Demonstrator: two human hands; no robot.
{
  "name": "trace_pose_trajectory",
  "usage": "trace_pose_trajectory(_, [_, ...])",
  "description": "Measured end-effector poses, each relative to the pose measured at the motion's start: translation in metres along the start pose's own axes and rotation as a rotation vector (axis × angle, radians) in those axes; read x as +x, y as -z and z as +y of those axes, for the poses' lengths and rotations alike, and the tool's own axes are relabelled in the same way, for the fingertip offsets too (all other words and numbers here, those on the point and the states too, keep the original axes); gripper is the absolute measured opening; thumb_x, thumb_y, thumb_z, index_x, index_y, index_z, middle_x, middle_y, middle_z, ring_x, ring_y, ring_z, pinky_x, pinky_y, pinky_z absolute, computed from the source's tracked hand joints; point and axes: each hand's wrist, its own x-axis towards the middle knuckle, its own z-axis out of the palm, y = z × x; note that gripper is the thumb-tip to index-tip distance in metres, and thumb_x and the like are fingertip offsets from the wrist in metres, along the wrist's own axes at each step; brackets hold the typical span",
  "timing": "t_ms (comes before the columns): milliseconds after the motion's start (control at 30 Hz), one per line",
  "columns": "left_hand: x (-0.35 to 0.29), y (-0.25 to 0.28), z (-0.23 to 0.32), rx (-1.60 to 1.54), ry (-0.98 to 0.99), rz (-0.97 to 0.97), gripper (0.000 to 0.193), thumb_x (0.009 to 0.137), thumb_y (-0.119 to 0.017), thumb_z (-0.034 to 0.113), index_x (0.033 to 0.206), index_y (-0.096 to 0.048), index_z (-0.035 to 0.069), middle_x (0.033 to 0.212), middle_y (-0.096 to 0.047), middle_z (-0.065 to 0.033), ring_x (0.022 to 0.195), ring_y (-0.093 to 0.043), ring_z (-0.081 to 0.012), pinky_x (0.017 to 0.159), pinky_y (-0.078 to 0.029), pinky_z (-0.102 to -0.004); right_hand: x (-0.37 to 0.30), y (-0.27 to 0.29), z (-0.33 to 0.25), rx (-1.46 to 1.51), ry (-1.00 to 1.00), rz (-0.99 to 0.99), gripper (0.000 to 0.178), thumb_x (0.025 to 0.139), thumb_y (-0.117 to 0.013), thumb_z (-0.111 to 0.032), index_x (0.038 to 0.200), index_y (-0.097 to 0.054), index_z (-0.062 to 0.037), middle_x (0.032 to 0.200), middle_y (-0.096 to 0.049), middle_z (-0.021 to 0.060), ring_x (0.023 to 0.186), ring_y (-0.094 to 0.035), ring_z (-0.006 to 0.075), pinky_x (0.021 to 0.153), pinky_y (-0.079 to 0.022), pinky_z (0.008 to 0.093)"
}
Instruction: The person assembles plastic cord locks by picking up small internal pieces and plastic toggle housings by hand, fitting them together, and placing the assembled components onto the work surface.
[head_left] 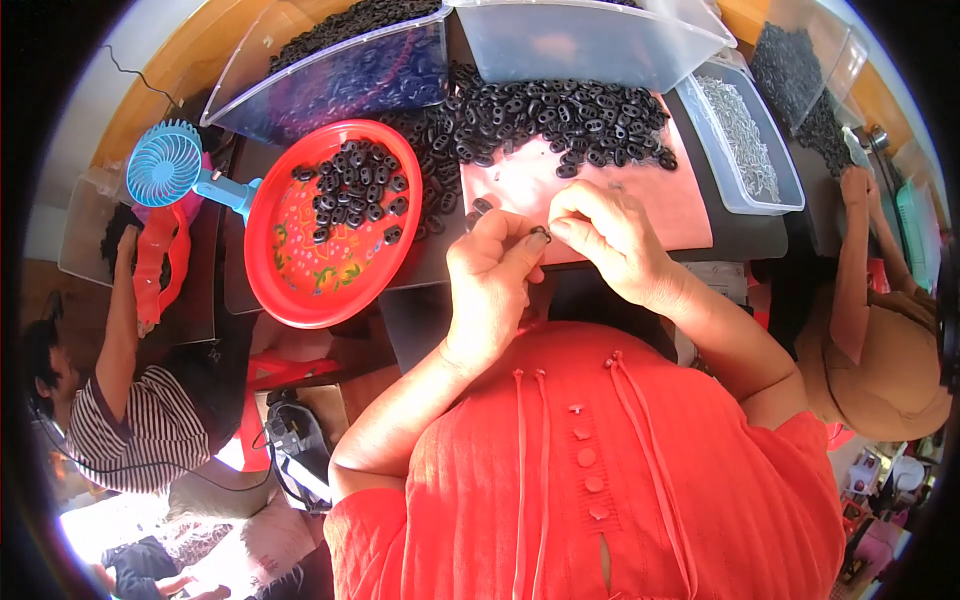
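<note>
Close in front of my chest, both hands work together over the table's near edge. My left hand is closed, pinching a small black two-holed cord lock between thumb and forefinger. Another black piece shows at the back of its bent fingers. My right hand is closed in a pinch right beside that cord lock; whatever its fingertips hold is hidden. Just beyond my hands, a heap of similar black pieces lies partly on a pink sheet.
To the left sits a red tray with black pieces, beside a blue hand fan. Large clear bins line the back. A clear box at right holds small silvery metal parts. Other people work at left and right.
</note>
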Motion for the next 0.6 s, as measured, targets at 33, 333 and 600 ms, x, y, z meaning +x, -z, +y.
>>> trace_pose_trajectory(33, [-0.001, 0.0, -0.002, 0.005, -0.014, 0.007, 0.004, 0.088, -0.061, 0.002, 0.088, -0.061, -0.002, 0.068, -0.06, -0.0021, 0.055, -0.051, -0.0052, 0.049, -0.041, -0.0216, -0.001, -0.003, 0.004, -0.012, 0.026, 0.003, 0.004, 0.088, -0.057, -0.003, 0.087, -0.054, -0.0012, 0.073, -0.055, 0.0119, 0.061, -0.054, 0.0244, 0.057, -0.044, 0.0334])
trace_pose_trajectory(333, [-0.019, 0.004, -0.002, -0.105, -0.033, 0.022, 0.003, 0.091, -0.061, 0.004, 0.091, -0.062, 0.001, 0.072, -0.061, -0.0018, 0.056, -0.053, -0.0044, 0.044, -0.037, -0.0175, -0.005, -0.001, -0.007, 0.123, -0.064, -0.111, 0.008, 0.093, -0.057, -0.005, 0.09, -0.055, 0.0023, 0.08, -0.055, 0.0086, 0.071, -0.055, 0.0179, 0.064, -0.044, 0.0278])
trace_pose_trajectory(600, [-0.037, 0.016, -0.005, -0.138, -0.019, -0.004, 0.002, 0.091, -0.062, 0.003, 0.09, -0.061, 0.002, 0.07, -0.058, 0.001, 0.056, -0.051, -0.0025, 0.046, -0.037, -0.0165, 0.041, -0.026, 0.014, -0.347, 0.227, -0.013, 0.008, 0.081, -0.064, -0.013, 0.086, -0.063, -0.0065, 0.083, -0.065, 0.0099, 0.068, -0.065, 0.0263, 0.06, -0.051, 0.0367])
